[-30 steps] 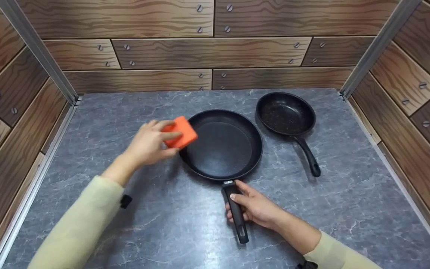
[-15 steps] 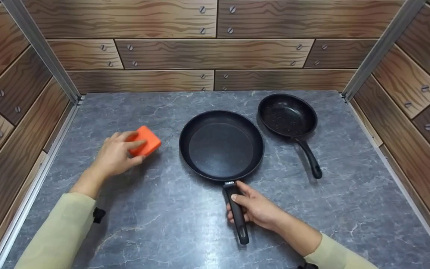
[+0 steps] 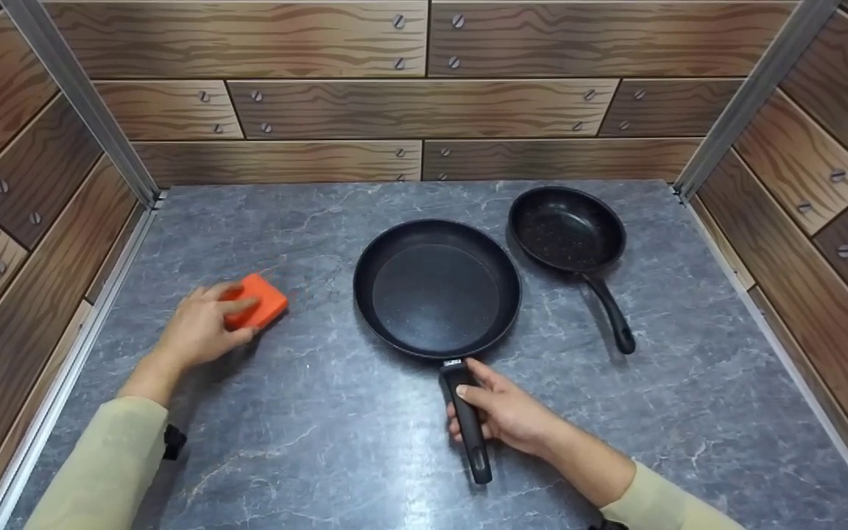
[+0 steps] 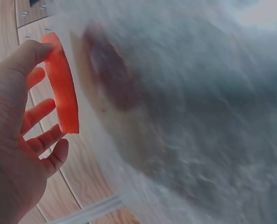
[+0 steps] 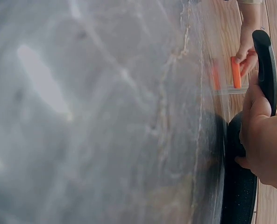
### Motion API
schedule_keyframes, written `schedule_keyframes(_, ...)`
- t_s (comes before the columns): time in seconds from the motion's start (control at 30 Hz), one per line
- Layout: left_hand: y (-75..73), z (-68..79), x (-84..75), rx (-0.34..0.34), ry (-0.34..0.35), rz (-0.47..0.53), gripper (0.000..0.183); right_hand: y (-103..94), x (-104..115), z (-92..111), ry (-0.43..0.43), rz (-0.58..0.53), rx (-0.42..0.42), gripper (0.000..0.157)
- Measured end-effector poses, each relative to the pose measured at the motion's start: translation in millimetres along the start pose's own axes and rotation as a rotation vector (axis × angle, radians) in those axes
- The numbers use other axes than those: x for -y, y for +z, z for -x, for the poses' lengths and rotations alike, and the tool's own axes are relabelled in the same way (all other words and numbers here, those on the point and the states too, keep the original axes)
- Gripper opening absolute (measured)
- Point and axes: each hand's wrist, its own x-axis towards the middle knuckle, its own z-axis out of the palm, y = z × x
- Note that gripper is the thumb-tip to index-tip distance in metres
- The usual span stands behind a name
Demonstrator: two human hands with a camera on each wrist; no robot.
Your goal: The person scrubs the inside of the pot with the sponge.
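An orange sponge (image 3: 266,300), flat and squarish, is held in my left hand (image 3: 203,324) at the left of the table. In the left wrist view the thumb and fingers pinch the sponge (image 4: 63,88) by its edges, close over the grey surface. My right hand (image 3: 516,412) grips the black handle (image 3: 474,442) of the large frying pan (image 3: 435,294), thumb on top and fingers beneath. The pan sits at the middle of the table, its handle towards me. From the right wrist view, that hand (image 5: 264,140) wraps the handle (image 5: 266,65) from the side.
A smaller black frying pan (image 3: 567,228) stands behind and right of the large one, handle pointing forward. The grey marbled table (image 3: 306,456) is bordered by wood-patterned walls (image 3: 424,110) at the back and sides, with metal rails (image 3: 82,103) at the corners.
My left hand has carried the sponge left from over the large pan's rim, then lower and nearer to me above the table. The right hand and both pans have stayed in place.
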Motion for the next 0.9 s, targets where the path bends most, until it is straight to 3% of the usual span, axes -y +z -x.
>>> schedule_keyframes(0.4,6.1,9.3,15.0,0.051,-0.030,0.027,0.054,0.2,-0.4,0.2,-0.003,-0.002,0.002,0.085)
schedule_keyframes(0.73,-0.6,8.0,10.9,0.083,-0.041,0.026,0.055,-0.4,0.1,-0.6,0.004,-0.013,0.010,0.082)
schedule_keyframes(0.9,-6.4,2.4,-1.7,0.052,-0.028,0.014,0.055,-2.4,1.8,-0.2,0.010,-0.022,0.023,0.079)
